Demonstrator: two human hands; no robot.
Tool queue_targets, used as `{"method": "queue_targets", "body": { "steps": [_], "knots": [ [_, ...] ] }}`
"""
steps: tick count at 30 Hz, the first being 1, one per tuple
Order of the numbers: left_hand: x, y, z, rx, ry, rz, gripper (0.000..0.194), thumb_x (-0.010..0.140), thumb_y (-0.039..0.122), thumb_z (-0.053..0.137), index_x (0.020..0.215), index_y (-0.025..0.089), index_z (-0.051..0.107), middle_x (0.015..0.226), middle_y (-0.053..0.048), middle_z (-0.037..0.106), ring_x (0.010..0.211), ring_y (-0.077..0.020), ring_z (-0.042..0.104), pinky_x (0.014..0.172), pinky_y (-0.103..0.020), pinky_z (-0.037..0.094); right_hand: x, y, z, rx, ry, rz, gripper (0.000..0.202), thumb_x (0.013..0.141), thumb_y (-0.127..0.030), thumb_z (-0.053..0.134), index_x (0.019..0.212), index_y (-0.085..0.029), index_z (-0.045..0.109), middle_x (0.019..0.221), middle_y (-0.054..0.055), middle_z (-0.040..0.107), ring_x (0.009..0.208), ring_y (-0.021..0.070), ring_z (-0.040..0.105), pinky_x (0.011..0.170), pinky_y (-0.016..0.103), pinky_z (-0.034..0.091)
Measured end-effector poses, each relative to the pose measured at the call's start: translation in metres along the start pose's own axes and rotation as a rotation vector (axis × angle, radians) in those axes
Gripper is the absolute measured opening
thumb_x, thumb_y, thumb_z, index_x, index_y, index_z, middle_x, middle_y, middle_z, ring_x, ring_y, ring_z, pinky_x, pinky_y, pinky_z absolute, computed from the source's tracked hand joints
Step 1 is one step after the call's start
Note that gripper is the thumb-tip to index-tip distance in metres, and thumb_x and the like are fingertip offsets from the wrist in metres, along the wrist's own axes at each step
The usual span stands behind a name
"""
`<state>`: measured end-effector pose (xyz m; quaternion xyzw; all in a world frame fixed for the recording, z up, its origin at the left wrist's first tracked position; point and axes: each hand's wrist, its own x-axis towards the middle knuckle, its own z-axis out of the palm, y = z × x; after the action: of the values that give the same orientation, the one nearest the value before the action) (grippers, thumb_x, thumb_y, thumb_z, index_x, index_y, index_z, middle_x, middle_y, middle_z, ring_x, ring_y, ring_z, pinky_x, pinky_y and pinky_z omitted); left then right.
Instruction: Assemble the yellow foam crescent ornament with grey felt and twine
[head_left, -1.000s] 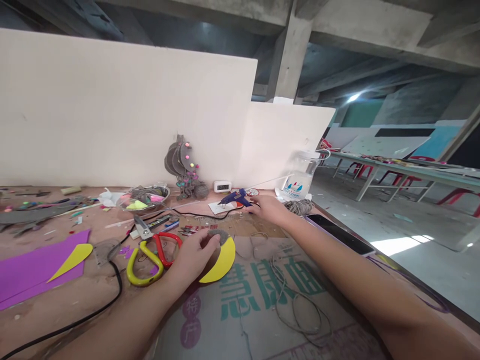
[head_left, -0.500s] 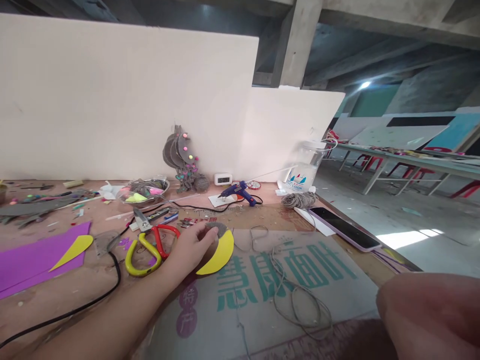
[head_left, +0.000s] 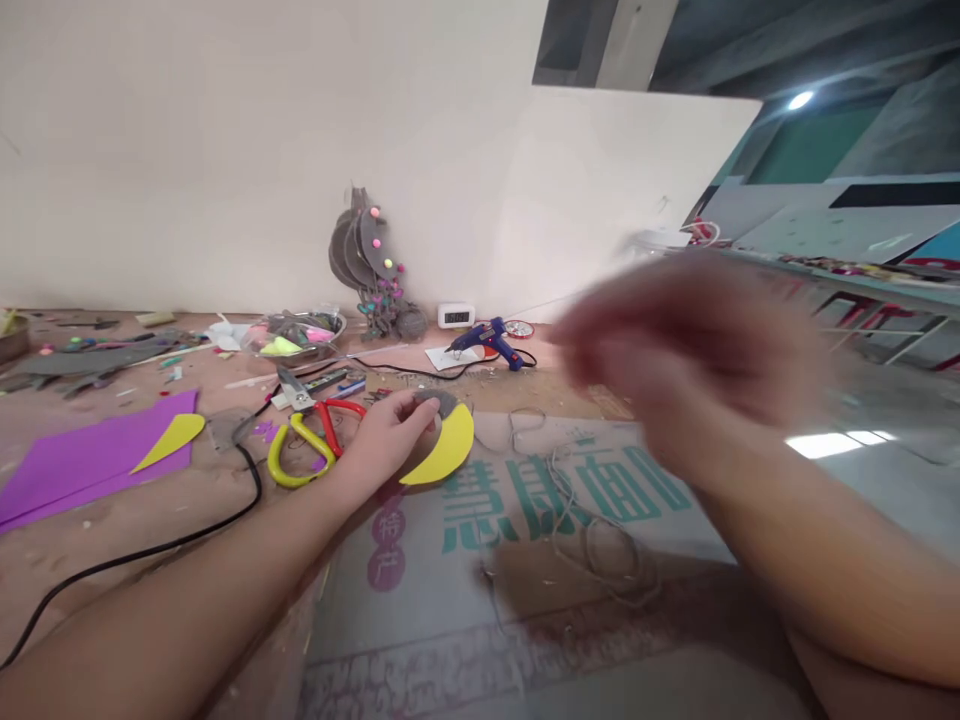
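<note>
My left hand (head_left: pixel 394 435) pinches a round piece (head_left: pixel 450 445), grey at its top with a yellow crescent along the right side, at the left edge of a printed sheet (head_left: pixel 420 620). Above the sheet's right part hangs my right hand (head_left: pixel 690 340), smeared by motion, so its fingers and anything in them cannot be made out. Loose grey cord (head_left: pixel 592 530) lies in loops on the sheet below it. Scissors with one yellow and one red handle (head_left: pixel 279 462) rest just left of my left hand.
Behind are a blue glue gun (head_left: pixel 491 343), a small white clock (head_left: pixel 456 316), a grey pompom decoration (head_left: pixel 367 260) and a bowl of craft bits (head_left: pixel 300 335). Purple sheets (head_left: pixel 97 460) with a yellow piece (head_left: pixel 172 440) lie left. A black cable (head_left: pixel 150 550) crosses the left side.
My right hand has risen from the lower right corner towards the middle right, covering the phone and cord ball. My left hand still holds the piece. The view has tilted down.
</note>
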<state>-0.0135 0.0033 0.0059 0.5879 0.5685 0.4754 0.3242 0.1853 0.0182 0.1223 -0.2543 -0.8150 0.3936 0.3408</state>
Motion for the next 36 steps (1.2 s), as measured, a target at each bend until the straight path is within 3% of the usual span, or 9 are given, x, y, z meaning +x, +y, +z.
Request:
{"method": "queue_targets", "body": {
  "steps": [3,5,7,10,16,22,30,36],
  "knots": [
    [0.001,0.0,-0.001,-0.014,0.024,0.004,0.028,0.077,0.04,0.051,0.06,0.017,0.049,0.054,0.004,0.045,0.049,-0.0089,0.039,0.047,-0.022,0.029,0.01,0.031,0.012,-0.004,0.009,0.076,0.03,0.085,-0.032,0.053,0.114,-0.027,0.053,0.107,0.001,0.057,0.069,0.0087,0.055,0.061,0.022,0.05],
    [0.002,-0.002,-0.001,-0.012,0.034,-0.001,0.029,0.077,0.04,0.051,0.06,0.017,0.05,0.055,0.003,0.047,0.051,-0.0096,0.041,0.049,-0.022,0.03,0.021,0.062,0.018,0.122,-0.099,0.272,0.041,0.083,-0.036,0.054,0.122,-0.025,0.046,0.111,0.005,0.054,0.052,0.0044,0.049,0.045,0.02,0.048],
    [0.003,-0.004,-0.001,-0.011,0.038,-0.004,0.028,0.077,0.04,0.051,0.062,0.016,0.051,0.057,0.002,0.049,0.055,-0.0106,0.044,0.053,-0.023,0.032,0.03,0.089,0.019,0.342,-0.258,0.433,0.045,0.083,-0.039,0.054,0.123,-0.022,0.044,0.106,0.006,0.056,0.046,0.0026,0.045,0.048,0.023,0.052],
    [0.003,-0.004,-0.001,-0.013,0.031,0.0,0.027,0.077,0.04,0.051,0.063,0.016,0.052,0.058,0.002,0.05,0.057,-0.011,0.045,0.054,-0.023,0.033,0.033,0.111,0.018,0.548,-0.387,0.499,0.043,0.08,-0.034,0.06,0.119,-0.02,0.047,0.09,0.002,0.06,0.048,0.0044,0.05,0.057,0.027,0.055],
    [0.002,-0.002,-0.001,0.018,0.044,-0.042,0.028,0.076,0.04,0.051,0.06,0.017,0.051,0.054,0.004,0.049,0.049,-0.0093,0.041,0.049,-0.022,0.03,0.029,0.123,0.023,0.586,-0.382,0.485,0.024,0.075,-0.022,0.067,0.095,-0.013,0.059,0.078,0.001,0.064,0.061,0.0063,0.06,0.064,0.02,0.053],
    [0.004,-0.005,-0.001,0.066,0.028,-0.049,0.03,0.074,0.041,0.052,0.058,0.017,0.051,0.053,0.003,0.051,0.049,-0.0098,0.043,0.047,-0.022,0.031,0.03,0.137,0.03,0.495,-0.323,0.365,0.025,0.072,-0.034,0.069,0.077,-0.013,0.055,0.061,-0.003,0.059,0.051,0.0062,0.058,0.056,0.021,0.053],
    [0.001,-0.001,0.0,0.03,-0.017,-0.055,0.027,0.076,0.037,0.051,0.058,0.018,0.047,0.052,0.005,0.046,0.045,-0.0077,0.039,0.043,-0.02,0.028,0.029,0.138,0.037,0.41,-0.206,0.239,0.025,0.077,-0.038,0.063,0.075,-0.014,0.053,0.051,-0.006,0.054,0.043,0.0049,0.053,0.044,0.015,0.043],
    [0.0,0.0,0.0,0.018,-0.046,-0.042,0.026,0.077,0.036,0.049,0.059,0.018,0.046,0.05,0.005,0.044,0.042,-0.0077,0.036,0.042,-0.021,0.026,0.028,0.132,0.038,0.38,-0.186,0.251,0.025,0.078,-0.037,0.061,0.072,-0.015,0.052,0.051,-0.007,0.054,0.043,0.0047,0.052,0.043,0.015,0.04]
  ]
}}
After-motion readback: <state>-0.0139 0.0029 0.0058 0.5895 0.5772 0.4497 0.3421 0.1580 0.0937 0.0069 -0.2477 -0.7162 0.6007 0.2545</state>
